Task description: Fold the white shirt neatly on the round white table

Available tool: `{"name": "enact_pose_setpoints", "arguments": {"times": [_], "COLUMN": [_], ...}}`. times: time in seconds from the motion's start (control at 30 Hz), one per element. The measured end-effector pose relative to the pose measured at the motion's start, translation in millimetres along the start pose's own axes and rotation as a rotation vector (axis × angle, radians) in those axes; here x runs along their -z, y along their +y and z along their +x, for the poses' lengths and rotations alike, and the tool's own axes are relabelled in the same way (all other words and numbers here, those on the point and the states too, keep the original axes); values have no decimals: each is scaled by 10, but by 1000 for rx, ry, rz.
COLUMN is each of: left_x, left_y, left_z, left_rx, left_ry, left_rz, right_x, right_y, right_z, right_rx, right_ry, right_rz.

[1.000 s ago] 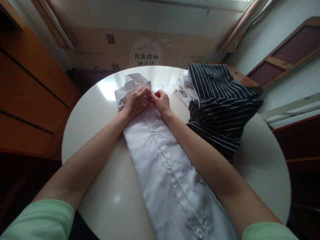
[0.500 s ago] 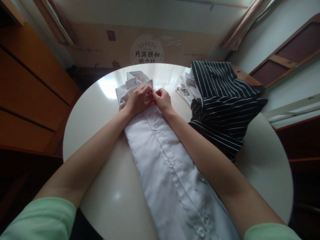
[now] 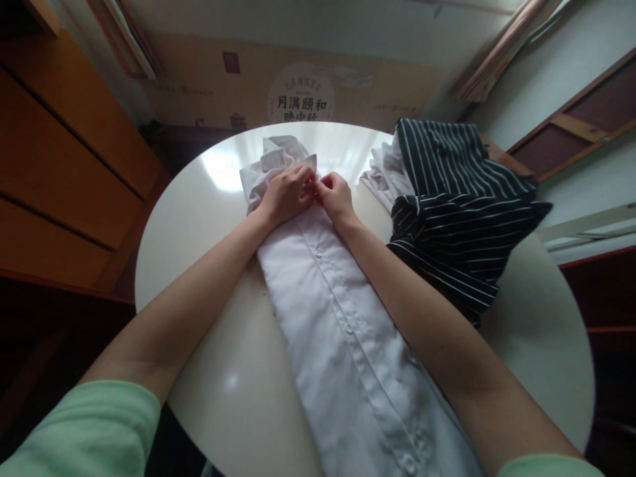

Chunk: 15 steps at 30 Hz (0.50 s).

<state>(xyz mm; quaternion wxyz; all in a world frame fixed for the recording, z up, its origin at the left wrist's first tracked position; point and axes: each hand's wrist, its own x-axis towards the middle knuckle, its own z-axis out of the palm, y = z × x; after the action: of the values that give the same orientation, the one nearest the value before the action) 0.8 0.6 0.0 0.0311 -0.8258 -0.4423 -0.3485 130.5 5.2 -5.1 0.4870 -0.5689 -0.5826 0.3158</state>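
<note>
Our left hand (image 3: 285,197) and right hand (image 3: 336,195) pinch the white shirt (image 3: 342,331) near its collar; soft, light cloth, best gripped at the placket

One head-worn camera looks forward and down, close over the round worktop (image 3: 199,218), wall far.

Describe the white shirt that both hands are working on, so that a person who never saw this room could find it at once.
On the round white table, a long white shirt lies folded narrow, running from the near edge to the far side. Its button placket faces up, and the left hand and right hand meet at its collar end. The striped garment beside it is dark, and heaped rather than flat.
</note>
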Motion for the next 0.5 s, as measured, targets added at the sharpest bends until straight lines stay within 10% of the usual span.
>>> {"name": "enact_pose_setpoints", "arguments": {"times": [0.5], "left_x": [34], "left_y": [47], "left_z": [3], "left_rx": [-53], "left_ry": [36], "left_rz": [122], "right_x": [17], "right_y": [47], "right_z": [16], "right_rx": [53], "right_ry": [96], "right_rz": [106]}}
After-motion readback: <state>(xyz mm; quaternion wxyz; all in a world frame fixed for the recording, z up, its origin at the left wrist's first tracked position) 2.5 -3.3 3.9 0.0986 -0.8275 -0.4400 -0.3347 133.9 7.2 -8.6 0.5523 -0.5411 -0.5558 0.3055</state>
